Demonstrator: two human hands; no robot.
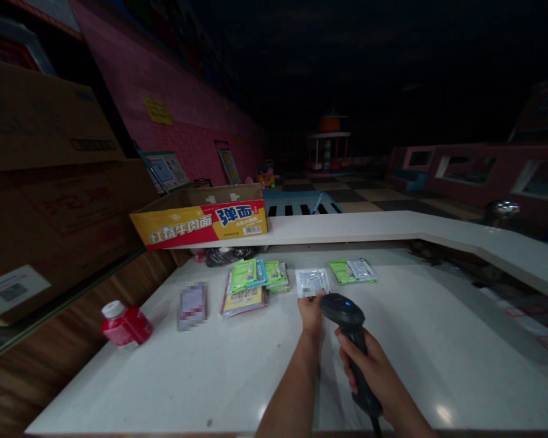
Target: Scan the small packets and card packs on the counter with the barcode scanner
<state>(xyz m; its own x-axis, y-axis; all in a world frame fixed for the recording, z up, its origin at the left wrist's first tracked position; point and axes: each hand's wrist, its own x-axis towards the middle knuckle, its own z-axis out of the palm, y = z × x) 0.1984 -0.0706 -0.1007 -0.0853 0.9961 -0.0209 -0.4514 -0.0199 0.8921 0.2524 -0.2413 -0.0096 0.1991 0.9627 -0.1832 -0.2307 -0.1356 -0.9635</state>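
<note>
My right hand (368, 359) is wrapped round the handle of a black barcode scanner (343, 310), which has a small blue light on top. The scanner's head leans toward a silver packet (312, 281) lying on the white counter. At that packet's lower edge, my left hand (310, 311) grips it with closed fingers. Just right of it lie green and silver packets (352, 271). On the left is a pile of green packets (249, 274), some of them resting on a yellow-and-pink packet (244, 301).
A red bottle with a white cap (126, 324) lies on the left of the counter (237, 377), near a blurred-out card (192, 306). An open yellow-and-red carton (205, 222) stands on the raised ledge (347, 226). Brown cardboard boxes (59, 182) are stacked at far left.
</note>
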